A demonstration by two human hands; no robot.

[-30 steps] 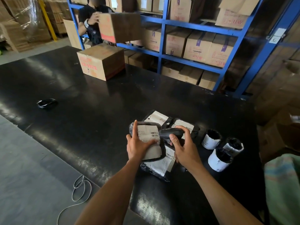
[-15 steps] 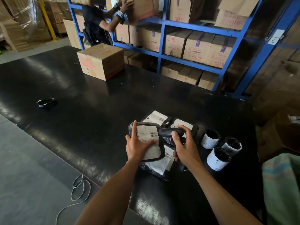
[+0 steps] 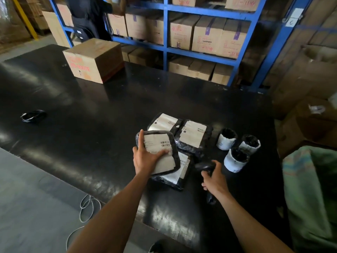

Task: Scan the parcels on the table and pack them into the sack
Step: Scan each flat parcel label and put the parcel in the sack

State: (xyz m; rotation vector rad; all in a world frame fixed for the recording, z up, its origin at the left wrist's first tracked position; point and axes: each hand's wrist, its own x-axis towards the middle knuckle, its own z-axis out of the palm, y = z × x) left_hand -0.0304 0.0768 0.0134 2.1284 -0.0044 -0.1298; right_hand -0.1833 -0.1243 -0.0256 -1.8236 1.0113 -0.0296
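So scan looks done | right hand (image 3: 214,177) has swung the dark handheld scanner (image 3: 204,166) off the label, gripping it low by the black table (image 3: 91,125) | left hand (image 3: 145,157) clutches the black plastic-wrapped parcel (image 3: 160,152) above the pile | green woven sack (image 3: 310,189) at right, probably next

Lighting: dim indoor warehouse light, brightest at the upper left, where the floor and stacked cartons look washed out.
Glare: broad pale streaks on the glossy black table (image 3: 76,110), strongest along its left side and near edge.
Shadows: soft and diffuse; the cardboard box (image 3: 94,59) darkens the table surface around its base.
Contrast: white parcel labels (image 3: 193,133) stand out brightly against black wrap; their print is too small to read.
Blur: the barcode scanner (image 3: 205,166) and right hand (image 3: 215,179) are smeared.
Distortion: wide-angle bowing of the blue shelving (image 3: 200,52) and table edges toward the frame borders.
Right side: murky, low detail; the sack (image 3: 313,194) is soft.
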